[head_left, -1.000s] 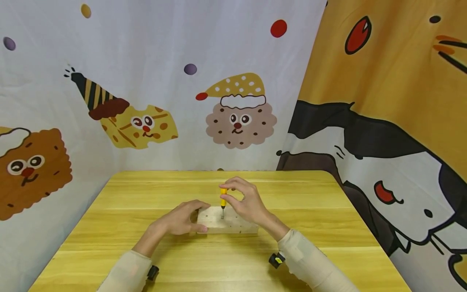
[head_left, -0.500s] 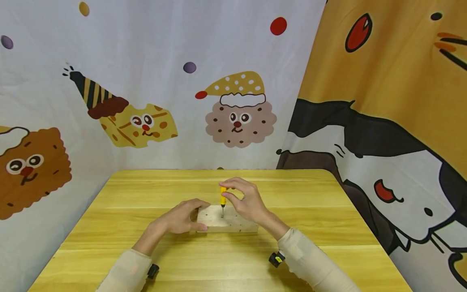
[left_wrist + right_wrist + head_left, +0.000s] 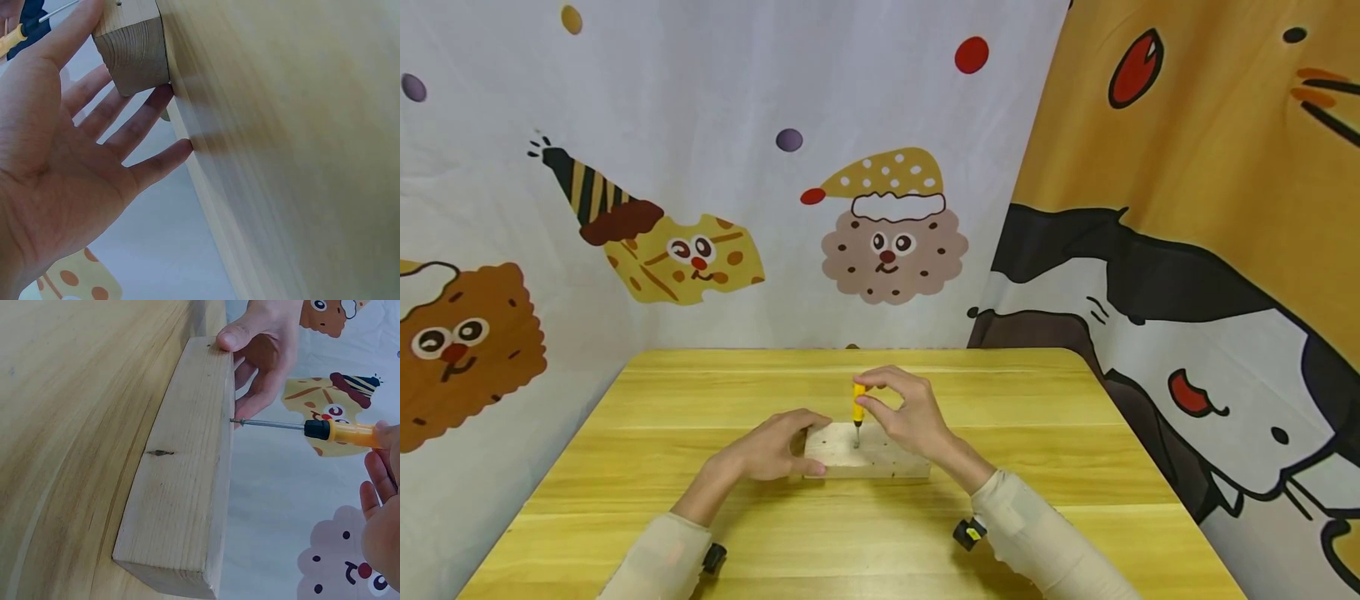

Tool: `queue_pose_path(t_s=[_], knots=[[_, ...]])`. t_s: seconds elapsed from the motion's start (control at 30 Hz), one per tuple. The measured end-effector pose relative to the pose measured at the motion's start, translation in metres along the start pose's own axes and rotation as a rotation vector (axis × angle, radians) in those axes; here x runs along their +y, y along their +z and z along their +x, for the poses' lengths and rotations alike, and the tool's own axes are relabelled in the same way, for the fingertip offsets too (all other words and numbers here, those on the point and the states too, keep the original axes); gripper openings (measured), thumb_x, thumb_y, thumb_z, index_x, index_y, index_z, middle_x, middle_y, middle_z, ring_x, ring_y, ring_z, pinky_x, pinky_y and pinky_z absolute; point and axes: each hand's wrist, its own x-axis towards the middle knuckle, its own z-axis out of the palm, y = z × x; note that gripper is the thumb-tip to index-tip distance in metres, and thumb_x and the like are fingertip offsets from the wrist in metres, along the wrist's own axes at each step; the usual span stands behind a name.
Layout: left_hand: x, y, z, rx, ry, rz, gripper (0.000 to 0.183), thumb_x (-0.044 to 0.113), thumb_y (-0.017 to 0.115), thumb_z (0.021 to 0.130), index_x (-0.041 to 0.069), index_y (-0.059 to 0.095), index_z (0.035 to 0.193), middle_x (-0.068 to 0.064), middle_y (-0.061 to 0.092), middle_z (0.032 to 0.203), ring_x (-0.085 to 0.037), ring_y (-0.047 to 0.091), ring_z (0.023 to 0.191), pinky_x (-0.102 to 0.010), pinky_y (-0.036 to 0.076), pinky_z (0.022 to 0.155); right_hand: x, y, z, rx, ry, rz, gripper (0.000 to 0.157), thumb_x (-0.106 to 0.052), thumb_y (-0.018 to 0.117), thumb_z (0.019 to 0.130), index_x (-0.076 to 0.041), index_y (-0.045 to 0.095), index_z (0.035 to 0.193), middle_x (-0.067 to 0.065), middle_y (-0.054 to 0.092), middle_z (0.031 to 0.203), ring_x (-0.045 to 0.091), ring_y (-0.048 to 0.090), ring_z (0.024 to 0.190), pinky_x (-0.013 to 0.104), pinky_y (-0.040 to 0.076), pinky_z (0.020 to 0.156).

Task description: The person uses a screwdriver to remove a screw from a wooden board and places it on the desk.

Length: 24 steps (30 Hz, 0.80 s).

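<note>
A pale wooden block (image 3: 880, 454) lies lengthwise on the table. My left hand (image 3: 771, 447) holds its left end, thumb on the near face and fingertips at the far side. In the left wrist view, the block's end grain (image 3: 137, 56) shows between thumb and fingers. With thumb and fingers, my right hand (image 3: 912, 414) pinches the yellow handle of a screwdriver (image 3: 859, 403), which stands nearly upright over the block. Its thin shaft meets a small screw (image 3: 237, 421) that sticks out of the block's top face, left of the middle.
The wood-grain table (image 3: 1037, 467) spreads around the block. Behind it hangs a curtain (image 3: 715, 100) printed with cartoon figures. A dark knot (image 3: 160, 452) marks the block's near face. A small black device (image 3: 967, 533) sits at the right sleeve.
My right fingers shift slightly on the screwdriver's handle. The block and my left hand stay in place.
</note>
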Motion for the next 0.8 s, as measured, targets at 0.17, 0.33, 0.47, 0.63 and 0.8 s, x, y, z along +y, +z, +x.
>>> queue_pose_path(t_s=[0.17,0.33,0.47,0.63,0.8], knots=[[-0.0004,-0.0001,-0.0002,-0.005,0.0,-0.002,0.081,0.048,0.087,0.1,0.002,0.059,0.16,-0.02,0.064,0.16,-0.044,0.063,0.147,-0.068,0.053,0.122,0.0011,0.0001,0.0021,0.016,-0.035,0.003,0.029,0.003,0.091,0.092,-0.008,0.083,0.118,0.009,0.082,0.113,0.025,0.079,0.102,0.037,0.07,0.089],[-0.0011,0.0001,-0.0007,-0.007,0.003,-0.004,0.081,0.048,0.087,0.1,0.003,0.059,0.161,-0.019,0.064,0.16,-0.043,0.064,0.146,-0.067,0.054,0.121,0.0018,0.0005,0.0046,0.033,-0.051,0.023,0.029,0.003,0.094,0.089,-0.008,0.083,0.113,0.007,0.079,0.105,0.023,0.076,0.095,0.037,0.07,0.085],[-0.0026,0.0011,-0.0006,-0.006,0.005,-0.001,0.081,0.049,0.087,0.1,0.003,0.059,0.161,-0.018,0.065,0.16,-0.042,0.064,0.145,-0.066,0.054,0.121,0.0017,0.0004,0.0042,0.037,-0.052,0.022,0.028,0.003,0.094,0.088,-0.008,0.084,0.111,0.007,0.079,0.103,0.023,0.076,0.094,0.038,0.07,0.083],[-0.0015,0.0005,-0.0006,-0.008,0.003,-0.009,0.082,0.049,0.087,0.1,0.003,0.058,0.161,-0.019,0.064,0.161,-0.043,0.063,0.147,-0.068,0.053,0.122,0.0004,-0.0008,0.0039,0.038,-0.052,0.023,0.028,0.003,0.093,0.089,-0.007,0.084,0.113,0.008,0.08,0.105,0.023,0.077,0.094,0.033,0.069,0.085],[-0.0005,0.0005,-0.0012,-0.009,0.0,-0.011,0.082,0.049,0.087,0.1,0.003,0.058,0.161,-0.019,0.064,0.161,-0.044,0.063,0.147,-0.068,0.053,0.121,0.0,-0.0012,0.0042,0.032,-0.051,0.013,0.029,0.003,0.092,0.09,-0.007,0.085,0.116,0.009,0.082,0.107,0.023,0.078,0.095,0.029,0.068,0.086]])
